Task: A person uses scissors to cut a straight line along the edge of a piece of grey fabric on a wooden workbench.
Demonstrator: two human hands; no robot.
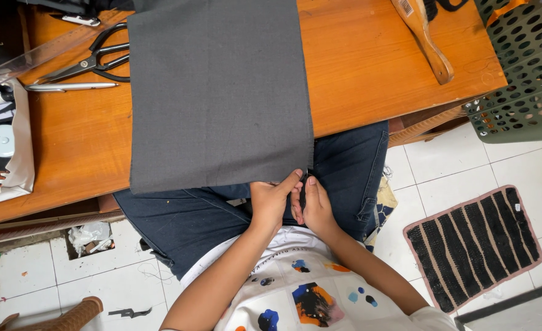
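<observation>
Grey cloth (pixel 219 92) hangs off table (pixel 375 67) front edge, left hand (pixel 273 199) & right hand (pixel 315 205) pinching its bottom right corner; prob. aligning the hem, needs steady pull.

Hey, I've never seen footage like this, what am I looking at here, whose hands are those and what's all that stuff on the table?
This is one picture from a camera worn on a person's head, looking straight down, so the arms coming up from the bottom edge are the wearer's own. There is no machine here, only two bare hands. The person sits at a wooden table with their lap, in dark jeans, below its edge.

A large piece of dark grey cloth lies across the table and hangs over the near edge. The left hand and the right hand meet at the cloth's lower right corner and pinch its hem.

To the left of the cloth lie black-handled scissors, a silver pen and a clear ruler. A wooden handle lies at the upper right, beside a green perforated basket. A striped mat is on the tiled floor.
</observation>
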